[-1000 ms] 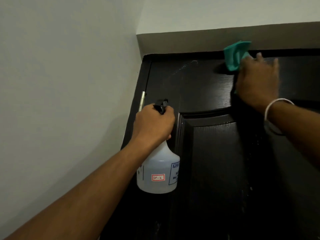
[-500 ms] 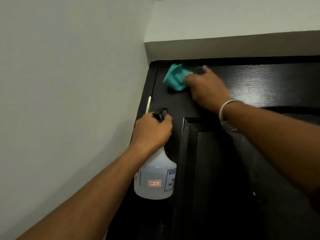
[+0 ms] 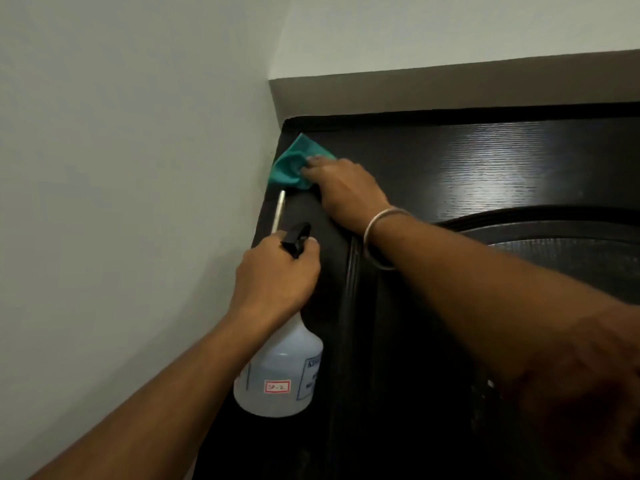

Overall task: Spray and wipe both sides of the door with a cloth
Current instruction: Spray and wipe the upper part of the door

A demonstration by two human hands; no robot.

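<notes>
At door (image 3: 485,174) top corner, right hand (image 3: 343,192) flat on half-hidden cloth (image 3: 291,164); left hand (image 3: 273,275) around bottle (image 3: 280,375) neck.

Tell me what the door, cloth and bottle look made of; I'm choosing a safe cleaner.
Door: dark wood or wood-look laminate, semi-gloss; grain lines and glare show. Cloth: soft teal fabric, perhaps microfibre; it bunches under the right hand. Bottle: translucent whitish plastic, matte, in the left hand.

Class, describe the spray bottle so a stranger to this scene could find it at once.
Start at the dark door and follow its left edge downward. There the left hand grips a translucent spray bottle by its neck. Its black trigger and red-bordered label set it apart.
</notes>
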